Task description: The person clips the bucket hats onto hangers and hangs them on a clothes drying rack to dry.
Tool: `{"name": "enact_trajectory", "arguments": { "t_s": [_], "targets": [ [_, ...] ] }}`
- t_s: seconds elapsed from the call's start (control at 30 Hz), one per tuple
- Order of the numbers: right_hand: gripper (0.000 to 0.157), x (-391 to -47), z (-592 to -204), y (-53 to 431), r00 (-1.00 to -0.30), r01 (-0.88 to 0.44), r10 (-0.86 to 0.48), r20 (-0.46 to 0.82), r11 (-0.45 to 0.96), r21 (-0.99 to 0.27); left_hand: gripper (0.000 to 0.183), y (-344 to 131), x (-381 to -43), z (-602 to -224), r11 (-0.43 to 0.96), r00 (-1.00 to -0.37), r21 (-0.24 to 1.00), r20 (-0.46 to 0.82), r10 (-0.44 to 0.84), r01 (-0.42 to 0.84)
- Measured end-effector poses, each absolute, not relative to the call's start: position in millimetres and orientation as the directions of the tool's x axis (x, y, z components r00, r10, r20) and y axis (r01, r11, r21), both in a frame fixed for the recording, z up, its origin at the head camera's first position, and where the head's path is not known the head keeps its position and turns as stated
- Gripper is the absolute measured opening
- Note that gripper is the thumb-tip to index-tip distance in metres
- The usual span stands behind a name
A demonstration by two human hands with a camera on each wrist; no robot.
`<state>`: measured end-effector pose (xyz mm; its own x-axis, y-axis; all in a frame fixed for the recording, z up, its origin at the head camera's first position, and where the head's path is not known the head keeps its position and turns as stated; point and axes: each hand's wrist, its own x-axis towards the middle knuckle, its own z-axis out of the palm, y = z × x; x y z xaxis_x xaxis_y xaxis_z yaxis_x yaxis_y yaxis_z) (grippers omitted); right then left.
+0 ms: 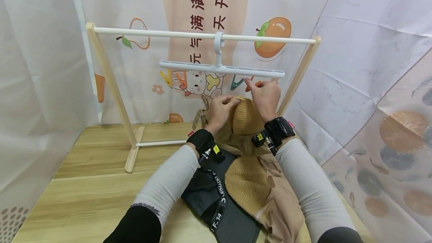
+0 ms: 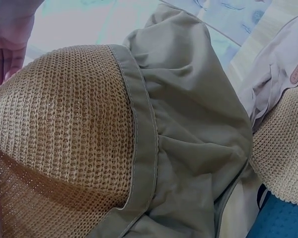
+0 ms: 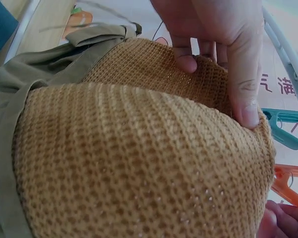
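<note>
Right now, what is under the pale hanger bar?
I see a yellow clip, an orange clip, a teal clip and a red-orange clip. Lower, the left hand holds a woven hat. In the head view, the right hand hides part of the red-orange clip.

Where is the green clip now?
In the head view, the green clip hangs below the right half of the hanger, just left of the orange clip at the person's right hand.

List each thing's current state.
Rack, upright
Hanger, hooked on rack
Yellow clip, hanging, empty
Left orange clip, hanging, empty
Green clip, hanging, empty
Right orange clip, held
Upper hat, raised, unclipped
Lower hat, partly over cap
Cap, lying on table
Left grip, pinching upper hat
Right grip, holding right orange clip
</note>
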<state>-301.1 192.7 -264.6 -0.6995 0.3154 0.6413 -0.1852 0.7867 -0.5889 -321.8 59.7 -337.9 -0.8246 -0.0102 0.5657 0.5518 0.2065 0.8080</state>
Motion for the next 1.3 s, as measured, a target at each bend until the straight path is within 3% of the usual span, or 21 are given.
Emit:
{"name": "enact_trajectory", "arguments": {
  "t_s": [0.37, 0.83, 1.03, 1.3],
  "targets": [
    [0.056, -307, -261, 193, -0.653, -0.199, 0.353, 0.670, 0.774, -0.602, 0.028, 58, -324, -343, 0.215, -0.828, 0.811, 0.560, -0.018, 0.544],
    [0.044, -296, -255, 197, -0.751, -0.298, 0.197, 0.631, 0.751, -0.589, 0.034, 67, -323, -340, 0.232, -0.849, 0.819, 0.522, 0.078, 0.524],
    [0.040, -295, -256, 194, -0.714, -0.380, 0.138, 0.687, 0.748, -0.545, 0.028, 72, -327, -341, 0.229, -0.850, 0.820, 0.519, 0.092, 0.525],
    [0.034, -293, -257, 190, -0.659, -0.417, 0.100, 0.746, 0.777, -0.472, 0.026, 76, -333, -335, 0.050, -0.871, 0.870, 0.488, 0.063, 0.491]
  ]
}}
